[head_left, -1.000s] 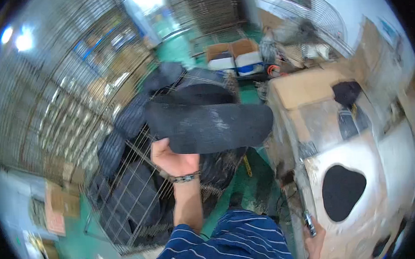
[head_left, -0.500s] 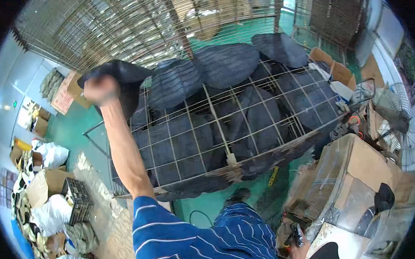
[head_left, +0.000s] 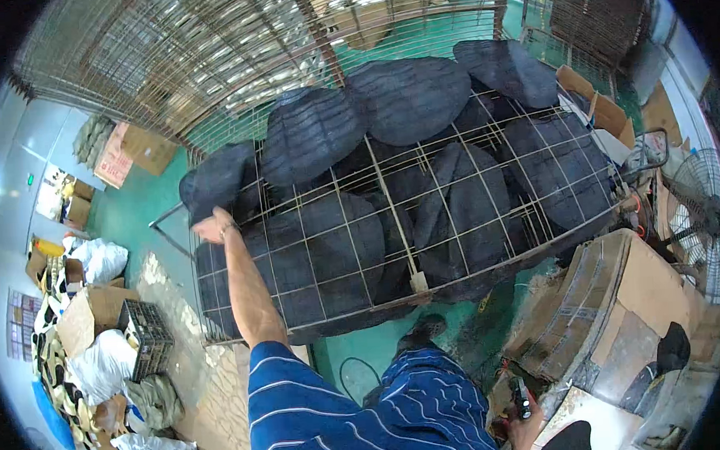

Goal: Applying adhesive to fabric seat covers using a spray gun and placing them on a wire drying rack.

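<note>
Left hand (head_left: 212,227) presses a dark sole sheet (head_left: 219,177) onto the wire cage cart's (head_left: 391,198) corner, fingers look loosely curled around it. Right hand (head_left: 522,420) grips a small dark tool (head_left: 519,395) low down. Stacking step, I guess; next it needs settling flat.

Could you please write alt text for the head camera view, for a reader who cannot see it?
A person's left hand reaches to a dark oval piece at the corner of a wire rack laden with similar pieces. The right hand holds a small dark tool beside cardboard boxes.
</note>
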